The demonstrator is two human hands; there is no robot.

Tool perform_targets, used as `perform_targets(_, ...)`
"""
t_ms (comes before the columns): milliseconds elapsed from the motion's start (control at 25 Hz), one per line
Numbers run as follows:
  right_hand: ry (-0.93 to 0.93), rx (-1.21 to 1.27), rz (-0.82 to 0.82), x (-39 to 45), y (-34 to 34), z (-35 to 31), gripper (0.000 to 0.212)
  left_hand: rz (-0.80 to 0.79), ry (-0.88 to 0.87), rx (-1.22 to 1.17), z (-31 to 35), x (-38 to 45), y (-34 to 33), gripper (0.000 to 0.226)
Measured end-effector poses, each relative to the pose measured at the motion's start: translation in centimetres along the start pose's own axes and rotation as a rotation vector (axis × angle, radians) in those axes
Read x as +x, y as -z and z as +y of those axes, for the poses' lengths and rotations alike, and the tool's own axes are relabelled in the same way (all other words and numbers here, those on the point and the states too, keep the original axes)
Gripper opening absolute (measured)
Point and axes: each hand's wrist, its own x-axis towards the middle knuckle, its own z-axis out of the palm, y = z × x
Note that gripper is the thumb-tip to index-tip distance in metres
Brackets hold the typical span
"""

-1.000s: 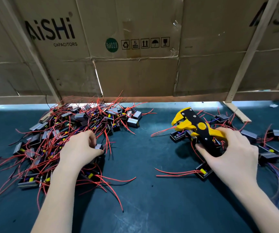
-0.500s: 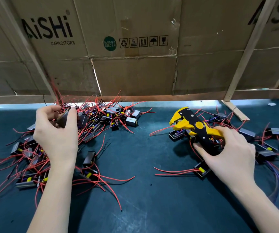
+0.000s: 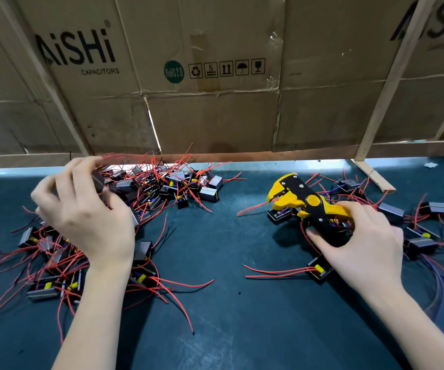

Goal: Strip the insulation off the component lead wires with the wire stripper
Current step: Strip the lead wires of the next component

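Note:
My left hand (image 3: 87, 212) is raised over the left pile and pinches a small dark boxed component (image 3: 98, 181) whose red lead wires (image 3: 124, 156) trail up and to the right. The hand is motion-blurred. My right hand (image 3: 359, 244) grips the handles of the yellow and black wire stripper (image 3: 299, 200), which rests low over the mat with its jaws pointing left. A large pile of components with red leads (image 3: 146, 193) lies on the left of the dark green mat (image 3: 242, 316).
A smaller scatter of components (image 3: 418, 231) lies to the right, around and behind my right hand. One component with red leads (image 3: 318, 269) sits just below the stripper. Cardboard sheets on wooden struts (image 3: 215, 102) wall off the back of the bench.
My left hand dipped into the pile, took a component and lifted it up and left, then drifted slightly right. The right hand and stripper have hardly moved.

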Motion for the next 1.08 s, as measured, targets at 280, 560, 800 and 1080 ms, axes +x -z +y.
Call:
perform_targets(280,-0.008,0.003,0.001,0.0,0.0,-0.1,0.053,-0.471,0.185,-1.039,3.7,-1.5,-0.6,0.043)
perform_targets(560,-0.006,0.003,0.002,0.1,0.1,0.1,0.054,-1.341,0.007,-0.668,6.5,-8.6,-1.4,0.035)
perform_targets(800,-0.004,0.003,0.011,0.2,0.0,0.3,0.054,-1.339,0.036,-0.591,6.5,-8.2,-1.6,0.026)
perform_targets(1080,0.000,-0.010,0.019,0.3,0.0,0.3,0.054,-1.186,0.308,-0.407,5.7,-7.1,-1.9,0.034)
